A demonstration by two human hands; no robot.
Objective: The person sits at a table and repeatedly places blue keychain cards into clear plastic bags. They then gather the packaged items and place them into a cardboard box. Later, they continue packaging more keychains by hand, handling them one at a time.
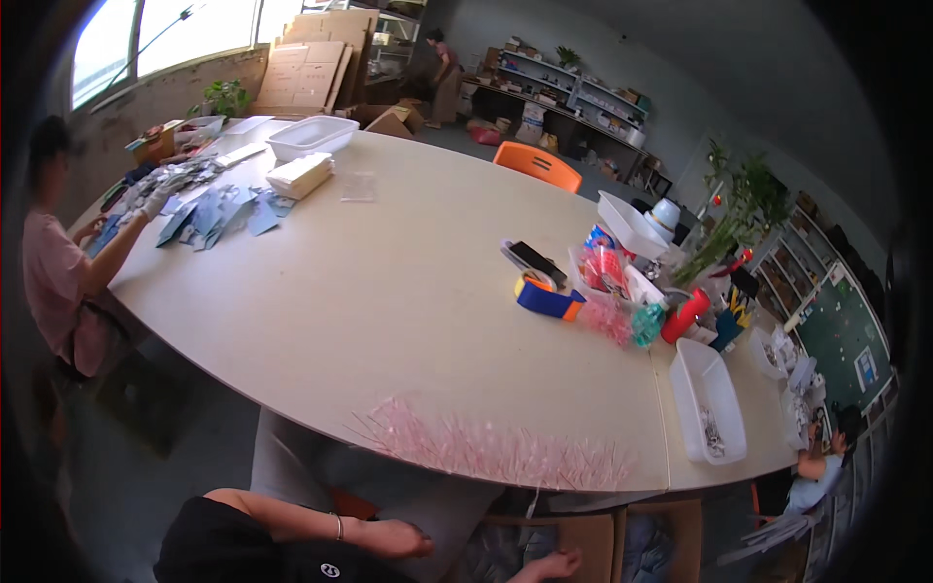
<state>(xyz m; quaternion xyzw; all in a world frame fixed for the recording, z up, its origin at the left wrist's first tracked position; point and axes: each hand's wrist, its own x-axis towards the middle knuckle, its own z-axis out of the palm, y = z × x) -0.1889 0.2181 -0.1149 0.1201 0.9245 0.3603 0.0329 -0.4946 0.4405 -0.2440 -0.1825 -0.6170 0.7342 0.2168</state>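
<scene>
My left hand point(397, 538) rests low over my lap with its fingers curled in; what they hold, if anything, is hidden. A bracelet circles that wrist. To its right, my right hand point(556, 565) hangs over an open cardboard box point(588, 534), its fingers pressed together; I cannot make out anything in them. Greyish plastic-looking pieces point(491, 550) lie in the box. Above both hands, along the table's near edge, spreads a row of thin, clear pinkish strips point(496, 452). A thin pale strip point(533, 502) hangs below the edge.
Another box point(661, 539) stands right of the first. The table point(389, 291) carries a white bin point(708, 403), blue-and-orange tape dispenser point(549, 299), phone point(536, 260), red bottle point(686, 316) and blue pieces point(219, 216). One person point(68, 253) sits left, another point(821, 471) right.
</scene>
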